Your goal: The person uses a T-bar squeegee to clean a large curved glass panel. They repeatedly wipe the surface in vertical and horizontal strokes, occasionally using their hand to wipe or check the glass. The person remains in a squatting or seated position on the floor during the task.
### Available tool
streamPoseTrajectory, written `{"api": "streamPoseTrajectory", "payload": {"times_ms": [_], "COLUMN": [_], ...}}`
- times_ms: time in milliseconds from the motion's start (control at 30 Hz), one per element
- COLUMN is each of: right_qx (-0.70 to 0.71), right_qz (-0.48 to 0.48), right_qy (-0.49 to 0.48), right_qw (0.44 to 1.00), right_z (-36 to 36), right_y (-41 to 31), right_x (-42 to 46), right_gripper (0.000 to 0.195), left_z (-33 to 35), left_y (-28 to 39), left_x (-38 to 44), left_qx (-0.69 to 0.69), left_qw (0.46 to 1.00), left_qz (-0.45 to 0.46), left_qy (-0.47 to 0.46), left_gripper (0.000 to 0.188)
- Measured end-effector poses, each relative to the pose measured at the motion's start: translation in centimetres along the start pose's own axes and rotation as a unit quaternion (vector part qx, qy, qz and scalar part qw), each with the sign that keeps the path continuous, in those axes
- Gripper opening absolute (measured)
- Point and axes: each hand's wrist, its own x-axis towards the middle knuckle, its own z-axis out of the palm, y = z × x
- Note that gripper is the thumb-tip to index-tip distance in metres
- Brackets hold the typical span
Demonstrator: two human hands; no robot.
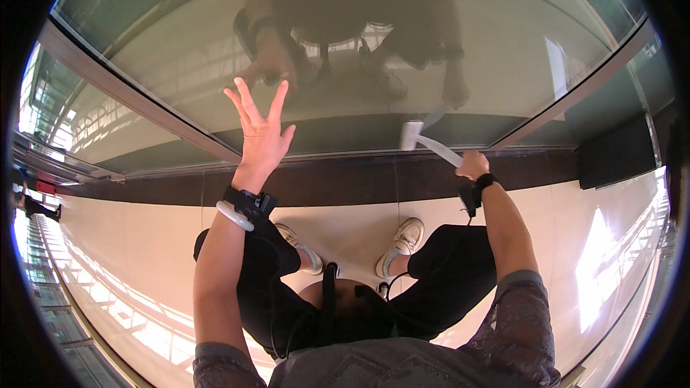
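My left hand (262, 128) is raised in front of a large glass pane (345, 91), fingers spread and holding nothing; whether its fingertips touch the glass I cannot tell. In my right hand (474, 165) is the pale handle of a small roller-like tool (439, 150). The tool's white cylindrical head (412, 136) is at the lower part of the pane, right of the middle. The pane mirrors my arms and body. Black straps with small devices are on both wrists, and a white bangle (235, 216) is on the left one.
Metal frame posts (145, 102) flank the pane. A dark floor strip (345, 182) runs along its foot, with pale tiles (356, 215) below. A black box-like object (614, 156) stands at right. Part of another person (40, 207) shows at far left.
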Motion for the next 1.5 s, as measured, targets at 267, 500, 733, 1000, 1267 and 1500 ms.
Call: {"api": "streamPoseTrajectory", "payload": {"times_ms": [267, 500, 733, 1000, 1267, 1500], "right_qx": [0.121, 0.103, 0.044, 0.026, 0.145, 0.047], "right_qz": [-0.114, -0.197, 0.03, -0.062, -0.262, -0.06], "right_qy": [-0.052, 0.006, 0.035, 0.075, 0.14, 0.059], "right_qw": [0.985, 0.975, 0.998, 0.995, 0.944, 0.995], "right_z": [-0.5, -4.8, -1.8, -3.7, -10.7, -4.0], "right_y": [-10.9, -20.1, -0.8, -6.9, -23.9, -6.3], "right_x": [-1.9, -2.9, 0.1, -1.7, -3.4, 1.4], "right_gripper": [0.041, 0.039, 0.037, 0.032, 0.045, 0.034], "left_z": [0.3, -0.2, 0.1, 0.6, 1.4, 1.5], "left_y": [0.6, 0.9, 1.0, 1.6, 0.2, 1.3], "left_x": [0.2, 0.1, 0.3, 0.6, 0.1, 0.6], "left_qx": [-0.024, -0.025, -0.037, -0.054, -0.041, -0.006], "left_qw": [0.999, 0.999, 0.999, 0.998, 0.996, 0.998], "left_qz": [-0.022, -0.025, -0.037, -0.041, -0.015, -0.025], "left_qy": [-0.004, -0.005, -0.009, 0.001, 0.074, 0.065], "left_gripper": [0.096, 0.1, 0.106, 0.111, 0.112, 0.115]}}
